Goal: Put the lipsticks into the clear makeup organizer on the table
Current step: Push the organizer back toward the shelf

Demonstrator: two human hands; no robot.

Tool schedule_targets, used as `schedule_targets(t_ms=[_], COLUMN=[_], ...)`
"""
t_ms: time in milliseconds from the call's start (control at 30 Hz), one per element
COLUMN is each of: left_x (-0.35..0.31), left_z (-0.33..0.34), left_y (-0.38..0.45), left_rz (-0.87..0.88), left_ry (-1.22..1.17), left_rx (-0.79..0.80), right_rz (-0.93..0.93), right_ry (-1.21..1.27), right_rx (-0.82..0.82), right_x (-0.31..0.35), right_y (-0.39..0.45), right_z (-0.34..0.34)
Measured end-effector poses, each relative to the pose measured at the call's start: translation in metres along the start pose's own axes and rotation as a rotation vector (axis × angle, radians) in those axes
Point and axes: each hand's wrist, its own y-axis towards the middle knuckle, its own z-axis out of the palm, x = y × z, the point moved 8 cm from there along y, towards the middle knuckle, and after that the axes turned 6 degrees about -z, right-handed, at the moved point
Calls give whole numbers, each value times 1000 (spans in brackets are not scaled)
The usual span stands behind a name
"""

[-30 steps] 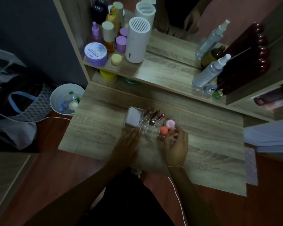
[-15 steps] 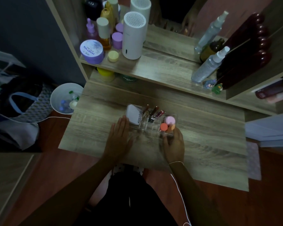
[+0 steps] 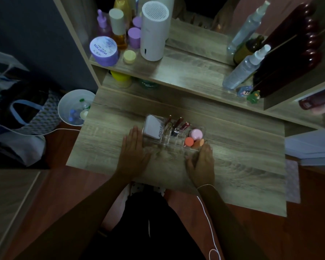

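I'm at a wooden vanity table (image 3: 233, 162) in my dim bedroom, with a mirror (image 3: 204, 15) behind the shelf (image 3: 186, 72) crowded with skincare jars (image 3: 104, 51) and spray bottles (image 3: 246, 67).

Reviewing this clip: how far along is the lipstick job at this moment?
Looks nearly finished. Done: several lipsticks stand in the middle slots of the clear organizer on the table. In hand: nothing; the left hand lies flat beside the organizer's left end, and the right hand rests at its near right corner, holding no lipstick. Left: no loose lipsticks show on the table, so perhaps only straightening the organizer.
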Motion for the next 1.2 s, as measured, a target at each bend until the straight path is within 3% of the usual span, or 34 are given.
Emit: schedule_targets(t_ms=[533,1200], left_x=[-8,-70], left_z=[18,32], left_y=[0,4], left_rz=[21,243], left_ry=[29,83], left_rx=[58,109], right_rz=[-78,105], right_ry=[-204,-263], right_rx=[54,15], right_x=[4,-64], right_y=[-18,-21], right_z=[18,-10])
